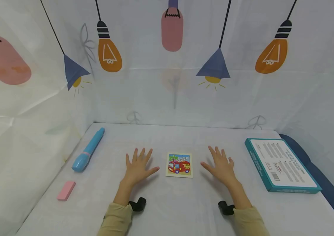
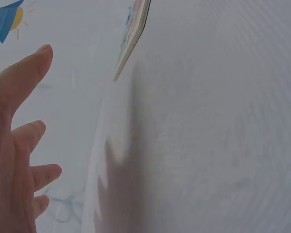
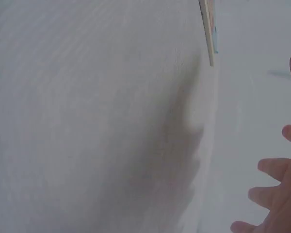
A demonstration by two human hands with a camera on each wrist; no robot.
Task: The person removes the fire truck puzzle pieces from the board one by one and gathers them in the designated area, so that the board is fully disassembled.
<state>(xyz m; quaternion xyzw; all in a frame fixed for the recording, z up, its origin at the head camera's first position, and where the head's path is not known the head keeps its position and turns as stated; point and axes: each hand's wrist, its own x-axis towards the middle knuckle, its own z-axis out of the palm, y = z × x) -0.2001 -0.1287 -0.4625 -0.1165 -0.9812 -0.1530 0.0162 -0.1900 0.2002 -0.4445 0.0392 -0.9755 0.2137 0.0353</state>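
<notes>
Left hand [image 1: 136, 169] and right hand [image 1: 223, 167] have fingers [image 1: 149, 155] splayed wide, empty; picture tile [image 1: 179, 165] between 'em looks light, kinda stiff, pinch the edges.

Left hand [image 1: 137, 168] and right hand [image 1: 221, 168], fingers spread, flank fire-truck picture tile [image 1: 179, 165] on white tabletop [image 1: 181, 206]. Blue pen-shaped device [image 1: 93, 144] left, pink eraser-like block [image 1: 66, 190] just nearer; teal barcoded box [image 1: 283, 165] right.
</notes>
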